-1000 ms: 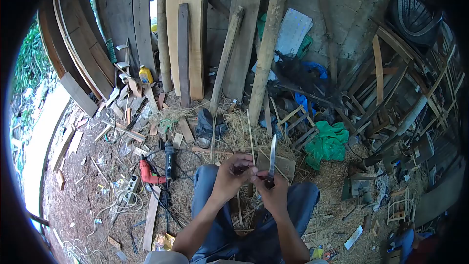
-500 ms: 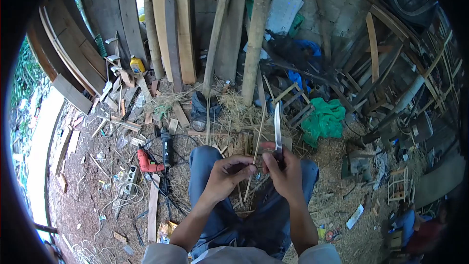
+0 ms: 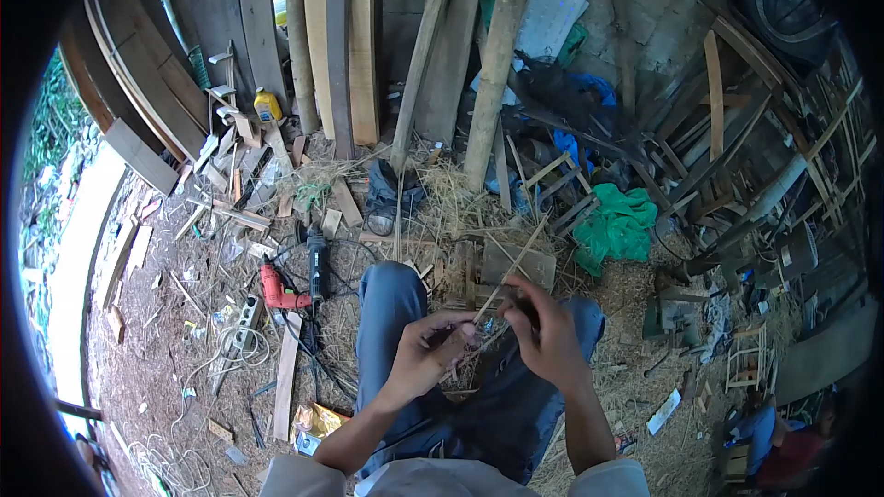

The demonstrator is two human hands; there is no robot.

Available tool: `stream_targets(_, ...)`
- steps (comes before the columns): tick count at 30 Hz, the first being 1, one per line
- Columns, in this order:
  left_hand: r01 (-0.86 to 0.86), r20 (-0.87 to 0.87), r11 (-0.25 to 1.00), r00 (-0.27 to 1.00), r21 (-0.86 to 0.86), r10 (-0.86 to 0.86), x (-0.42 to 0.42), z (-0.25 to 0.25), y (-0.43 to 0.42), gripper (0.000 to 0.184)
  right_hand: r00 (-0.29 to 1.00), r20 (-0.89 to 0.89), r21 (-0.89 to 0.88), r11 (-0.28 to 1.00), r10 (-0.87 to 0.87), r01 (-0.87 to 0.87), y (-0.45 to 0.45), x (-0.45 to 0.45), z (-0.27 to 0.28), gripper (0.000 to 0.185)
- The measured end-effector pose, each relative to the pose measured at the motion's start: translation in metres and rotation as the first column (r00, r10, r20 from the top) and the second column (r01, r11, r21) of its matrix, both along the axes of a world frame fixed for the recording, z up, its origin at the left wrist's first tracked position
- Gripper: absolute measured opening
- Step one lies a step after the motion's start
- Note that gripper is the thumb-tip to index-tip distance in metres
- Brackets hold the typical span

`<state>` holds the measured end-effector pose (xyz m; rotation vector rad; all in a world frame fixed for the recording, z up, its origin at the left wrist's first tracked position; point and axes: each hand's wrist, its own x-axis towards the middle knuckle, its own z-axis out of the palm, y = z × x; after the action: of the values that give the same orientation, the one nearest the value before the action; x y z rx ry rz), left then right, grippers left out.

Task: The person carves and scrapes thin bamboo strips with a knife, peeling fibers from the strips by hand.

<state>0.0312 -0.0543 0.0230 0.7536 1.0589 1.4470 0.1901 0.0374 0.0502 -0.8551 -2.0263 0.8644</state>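
My left hand (image 3: 435,350) is closed around a thin pale strip (image 3: 523,258), which looks like split bamboo or wood. The strip slants up and to the right from my fingers, above my lap. Close by on the right, my right hand (image 3: 548,336) is curled beside the strip, its fingers bent toward my left hand. The knife in that hand is hardly visible now; its blade is turned or hidden against the dark trousers. Both hands are between my knees.
A red drill (image 3: 279,285) and a dark power tool (image 3: 318,262) lie left of my knee, near a power strip (image 3: 241,327). A wooden block (image 3: 518,265) lies ahead, a green plastic bag (image 3: 615,225) to its right. Boards (image 3: 343,64) lean behind. Another person (image 3: 792,451) sits lower right.
My right hand has turned, and the knife blade that pointed upward no longer shows clearly. The strip now leans farther right. The view has shifted slightly.
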Motion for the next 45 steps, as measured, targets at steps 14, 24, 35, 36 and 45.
stream_targets(14, -0.052, -0.184, 0.998, 0.981, 0.018, 0.055, 0.002, -0.008, -0.022, 0.019, 0.979, 0.144, 0.395, 0.915, -0.147, 0.079, 0.041, 0.039, -0.021, 0.015)
stream_targets(24, 0.076, 0.112, 0.997, 0.991, 0.003, -0.076, 0.006, -0.014, -0.013, 0.018, 0.965, 0.224, 0.358, 0.909, 0.137, -0.212, -0.006, 0.016, -0.026, 0.021)
stream_targets(35, -0.037, -0.170, 0.999, 0.985, 0.002, 0.037, 0.007, -0.010, -0.010, 0.016, 0.977, 0.200, 0.517, 0.839, 0.074, -0.169, 0.020, 0.017, -0.031, 0.022)
stream_targets(36, -0.059, -0.133, 0.998, 0.990, -0.024, 0.056, 0.007, -0.005, -0.009, 0.018, 0.974, 0.222, 0.499, 0.852, 0.054, -0.160, 0.022, 0.017, -0.031, 0.022)
stream_targets(45, -0.047, -0.254, 0.998, 0.967, -0.033, 0.037, -0.001, -0.010, -0.016, 0.019, 0.870, 0.338, 0.434, 0.880, -0.359, 0.195, 0.072, 0.046, -0.046, 0.016)
